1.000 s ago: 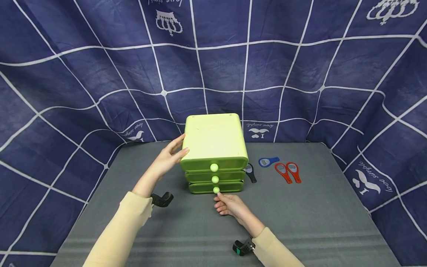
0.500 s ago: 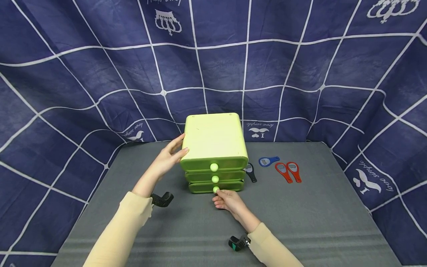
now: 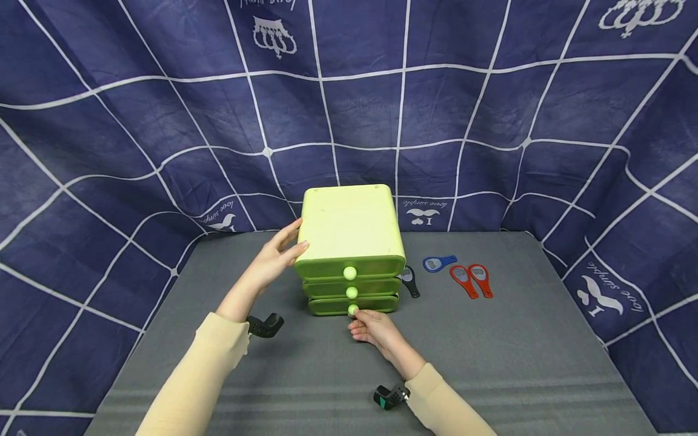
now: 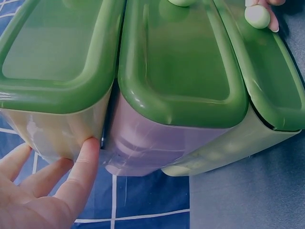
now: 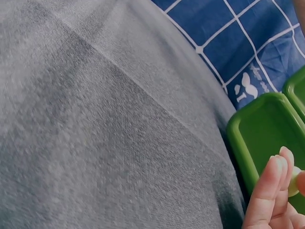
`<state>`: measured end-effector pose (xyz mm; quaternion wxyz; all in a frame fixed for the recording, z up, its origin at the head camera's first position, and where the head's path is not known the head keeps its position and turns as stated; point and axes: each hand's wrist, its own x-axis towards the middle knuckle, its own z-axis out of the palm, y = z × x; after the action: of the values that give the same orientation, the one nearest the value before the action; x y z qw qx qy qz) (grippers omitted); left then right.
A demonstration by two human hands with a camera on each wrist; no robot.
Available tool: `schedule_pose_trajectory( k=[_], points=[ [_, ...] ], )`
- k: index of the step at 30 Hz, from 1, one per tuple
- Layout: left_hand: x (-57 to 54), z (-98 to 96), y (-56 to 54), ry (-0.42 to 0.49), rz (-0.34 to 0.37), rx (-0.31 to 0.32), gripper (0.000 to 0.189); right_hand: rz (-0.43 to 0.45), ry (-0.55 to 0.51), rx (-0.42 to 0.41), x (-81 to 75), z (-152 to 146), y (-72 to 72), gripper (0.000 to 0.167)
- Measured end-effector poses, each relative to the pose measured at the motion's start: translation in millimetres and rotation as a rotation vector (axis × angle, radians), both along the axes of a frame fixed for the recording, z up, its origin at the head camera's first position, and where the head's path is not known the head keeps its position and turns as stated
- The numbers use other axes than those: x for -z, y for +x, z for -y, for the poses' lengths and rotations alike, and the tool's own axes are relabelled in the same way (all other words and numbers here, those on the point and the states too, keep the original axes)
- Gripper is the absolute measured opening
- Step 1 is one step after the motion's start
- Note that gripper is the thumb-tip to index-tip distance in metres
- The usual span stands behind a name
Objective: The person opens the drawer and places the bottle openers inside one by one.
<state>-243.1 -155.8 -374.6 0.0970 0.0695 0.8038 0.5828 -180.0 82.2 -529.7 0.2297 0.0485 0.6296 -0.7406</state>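
A green three-drawer box (image 3: 349, 221) with a pale lime top stands at the back middle of the table, each drawer front bearing a round pale knob. My left hand (image 3: 274, 257) rests against the box's left side, fingers extended; in the left wrist view its fingertips (image 4: 90, 143) touch the wall behind the top drawer. At the bottom drawer (image 3: 327, 307), my right hand (image 3: 378, 332) pinches the knob (image 4: 257, 16) between thumb and fingers. All three drawers sit in the box, with a thin dark gap visible around the bottom one's front in the left wrist view.
Right of the box lie a blue bottle opener (image 3: 439, 263), two red bottle openers (image 3: 461, 278) and a black one (image 3: 409, 283) partly hidden by the box. A blue checked curtain (image 3: 463, 121) hangs behind the grey table (image 3: 518, 339).
My right hand has moved slightly left and up onto the bottom knob, its fingers closing there. The left hand and the box have stayed in place.
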Motion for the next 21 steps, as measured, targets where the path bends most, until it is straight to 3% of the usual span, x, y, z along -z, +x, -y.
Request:
schedule_pose_trajectory(
  k=[8, 21],
  points=[
    [-0.4, 1.0, -0.7, -0.02, 0.004, -0.002, 0.069, 0.021, -0.037, 0.004, 0.2, -1.5, 2.9, 0.043],
    [0.2, 1.9, 0.1, -0.03, 0.004, 0.004, 0.07, -0.007, -0.01, 0.036, -0.5, 2.2, 2.6, 0.044]
  ],
)
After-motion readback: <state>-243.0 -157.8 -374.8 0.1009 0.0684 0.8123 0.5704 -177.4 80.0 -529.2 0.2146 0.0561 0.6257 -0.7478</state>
